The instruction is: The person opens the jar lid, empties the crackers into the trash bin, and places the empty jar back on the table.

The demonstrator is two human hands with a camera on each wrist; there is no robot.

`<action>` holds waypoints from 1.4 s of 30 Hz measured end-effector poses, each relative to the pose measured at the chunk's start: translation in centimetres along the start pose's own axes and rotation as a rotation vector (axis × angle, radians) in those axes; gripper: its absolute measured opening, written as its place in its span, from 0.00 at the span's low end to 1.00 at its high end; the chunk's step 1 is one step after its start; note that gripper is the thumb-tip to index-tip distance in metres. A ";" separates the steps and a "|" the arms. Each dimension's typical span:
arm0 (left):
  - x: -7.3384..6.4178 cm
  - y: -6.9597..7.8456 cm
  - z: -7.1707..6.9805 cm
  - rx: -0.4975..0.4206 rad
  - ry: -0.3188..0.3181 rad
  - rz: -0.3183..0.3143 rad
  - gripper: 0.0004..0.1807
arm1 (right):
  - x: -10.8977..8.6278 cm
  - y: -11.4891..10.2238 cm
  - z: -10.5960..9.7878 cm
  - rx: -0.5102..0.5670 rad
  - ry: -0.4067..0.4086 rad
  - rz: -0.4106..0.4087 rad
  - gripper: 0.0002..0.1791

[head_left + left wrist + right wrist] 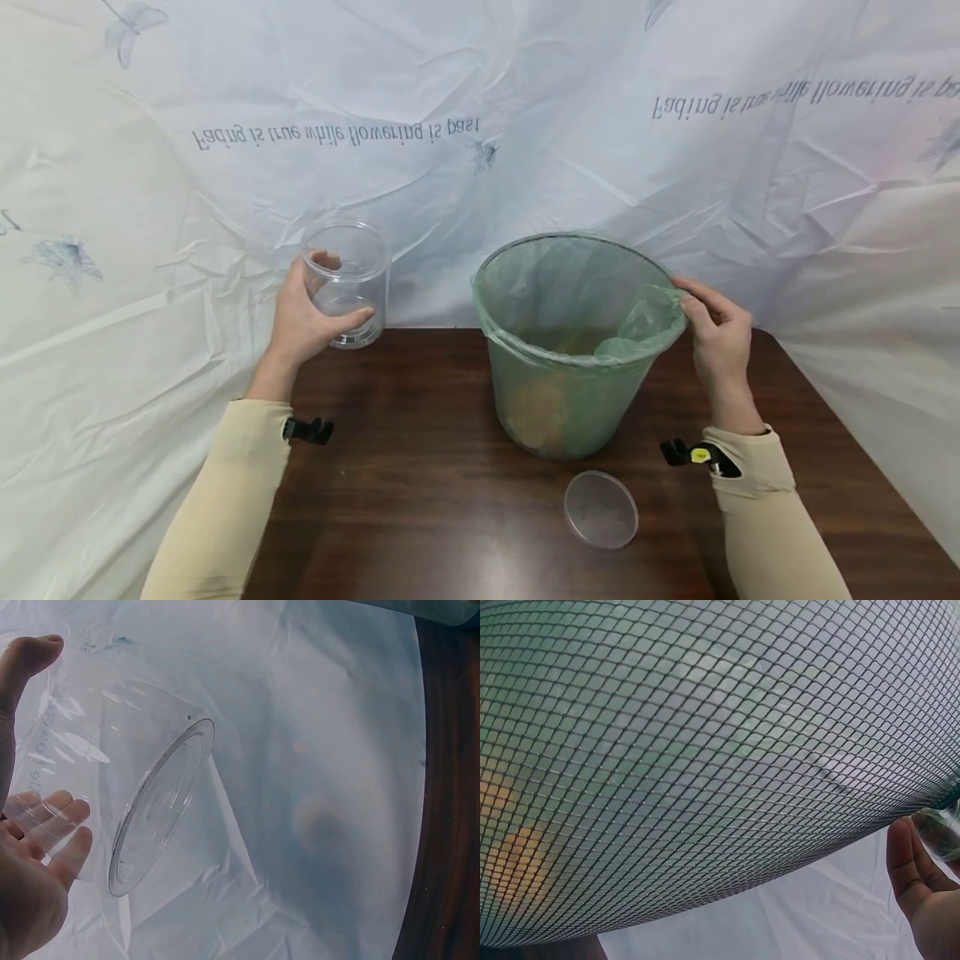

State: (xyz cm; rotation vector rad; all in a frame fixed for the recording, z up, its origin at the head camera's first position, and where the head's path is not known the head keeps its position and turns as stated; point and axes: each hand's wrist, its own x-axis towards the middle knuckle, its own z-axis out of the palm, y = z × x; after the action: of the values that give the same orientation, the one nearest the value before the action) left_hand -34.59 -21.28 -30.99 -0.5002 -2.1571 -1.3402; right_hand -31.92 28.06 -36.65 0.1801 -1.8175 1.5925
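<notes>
My left hand (306,312) grips a clear plastic jar (360,287) round its side, thumb across the front, holding it up near the back left of the table. In the left wrist view the jar (161,802) shows its round base, with the fingers (67,817) seen through the wall. My right hand (722,333) pinches the green bin liner (663,304) at the right rim of a mesh wastebasket (562,400). The liner folds over the rim. Up close, the right wrist view shows the dark mesh wall (705,772) and my right hand (922,877) at the rim.
A round clear lid (602,510) lies on the dark wooden table (420,500) in front of the wastebasket. Something yellowish-orange (517,862) shows through the mesh low in the basket. White printed sheeting (420,67) hangs behind and along both sides.
</notes>
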 end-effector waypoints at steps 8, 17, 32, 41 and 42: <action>-0.4 -0.1 -0.2 -0.025 -0.013 0.023 0.44 | -0.2 0.1 -0.1 -0.027 0.007 -0.007 0.15; -0.8 -0.4 -0.4 0.007 -0.002 0.035 0.44 | -0.3 0.1 0.1 -0.050 0.004 -0.016 0.14; -1.5 -1.3 -0.6 -0.023 -0.046 -0.059 0.45 | 0.0 -0.2 0.1 -0.030 0.015 -0.011 0.14; -2.2 -1.7 -0.7 -0.020 -0.064 -0.085 0.46 | -0.2 0.0 0.2 -0.009 0.008 -0.010 0.15; -2.3 -1.8 -0.7 -0.018 -0.064 -0.088 0.46 | -0.3 0.0 0.2 -0.018 0.004 -0.011 0.15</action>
State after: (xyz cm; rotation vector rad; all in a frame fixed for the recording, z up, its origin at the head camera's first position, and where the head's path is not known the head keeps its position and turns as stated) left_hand -33.63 -22.69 -33.42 -0.4653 -2.2440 -1.4097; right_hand -31.81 27.79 -36.80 0.1786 -1.8241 1.5677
